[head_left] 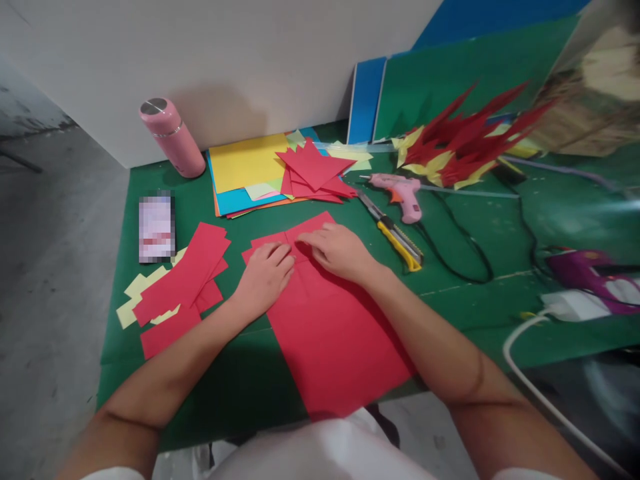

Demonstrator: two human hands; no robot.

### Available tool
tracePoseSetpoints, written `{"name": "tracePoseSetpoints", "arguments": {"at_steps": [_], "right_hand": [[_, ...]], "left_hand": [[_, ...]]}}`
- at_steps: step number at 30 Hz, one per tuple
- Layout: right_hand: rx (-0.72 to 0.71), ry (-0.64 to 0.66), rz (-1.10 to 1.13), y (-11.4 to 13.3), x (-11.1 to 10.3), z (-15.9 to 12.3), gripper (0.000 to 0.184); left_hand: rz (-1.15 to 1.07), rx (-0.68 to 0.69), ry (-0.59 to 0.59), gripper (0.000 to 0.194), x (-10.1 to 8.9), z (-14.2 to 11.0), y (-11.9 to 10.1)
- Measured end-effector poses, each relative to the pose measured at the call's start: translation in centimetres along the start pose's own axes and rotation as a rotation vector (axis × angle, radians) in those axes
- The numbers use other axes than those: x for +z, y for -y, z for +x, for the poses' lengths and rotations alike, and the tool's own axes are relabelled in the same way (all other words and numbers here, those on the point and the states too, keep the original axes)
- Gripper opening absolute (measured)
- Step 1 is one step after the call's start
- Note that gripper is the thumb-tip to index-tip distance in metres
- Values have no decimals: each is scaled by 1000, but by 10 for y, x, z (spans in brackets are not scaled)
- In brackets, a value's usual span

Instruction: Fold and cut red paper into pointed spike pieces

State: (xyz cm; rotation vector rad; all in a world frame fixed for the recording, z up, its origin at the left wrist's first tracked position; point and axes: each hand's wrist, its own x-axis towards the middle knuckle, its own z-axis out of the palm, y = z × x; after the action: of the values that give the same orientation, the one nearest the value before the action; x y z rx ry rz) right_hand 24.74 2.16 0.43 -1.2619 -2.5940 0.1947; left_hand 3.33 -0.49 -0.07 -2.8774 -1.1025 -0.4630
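Note:
A large red paper sheet lies on the green table in front of me, its far end folded over. My left hand rests on the sheet's far left part, fingers curled and pressing down on the fold. My right hand lies flat on the far end beside it, fingers stretched toward the left. Neither hand lifts the paper.
Red and yellow paper strips lie at left, a phone and pink bottle beyond. Coloured sheets with folded red triangles sit behind. A utility knife, pink glue gun, cables and a red-yellow paper spike piece are right.

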Motion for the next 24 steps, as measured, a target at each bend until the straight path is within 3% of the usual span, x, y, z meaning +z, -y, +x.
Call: {"name": "tracePoseSetpoints", "arguments": {"at_steps": [9, 14, 17, 20, 24], "right_hand": [[132, 155, -158, 24, -3, 14, 49], [173, 176, -178, 27, 0, 14, 49], [178, 136, -159, 25, 4, 12, 48], [196, 64, -149, 24, 7, 8, 43], [171, -13, -155, 25, 8, 2, 33]], "left_hand": [[-40, -24, 10, 21, 2, 1, -1], [-127, -81, 6, 20, 0, -1, -3], [-182, -213, -79, 15, -3, -2, 0], [-137, -445, -195, 21, -7, -3, 8], [-142, -591, -155, 39, -8, -3, 15]]}}
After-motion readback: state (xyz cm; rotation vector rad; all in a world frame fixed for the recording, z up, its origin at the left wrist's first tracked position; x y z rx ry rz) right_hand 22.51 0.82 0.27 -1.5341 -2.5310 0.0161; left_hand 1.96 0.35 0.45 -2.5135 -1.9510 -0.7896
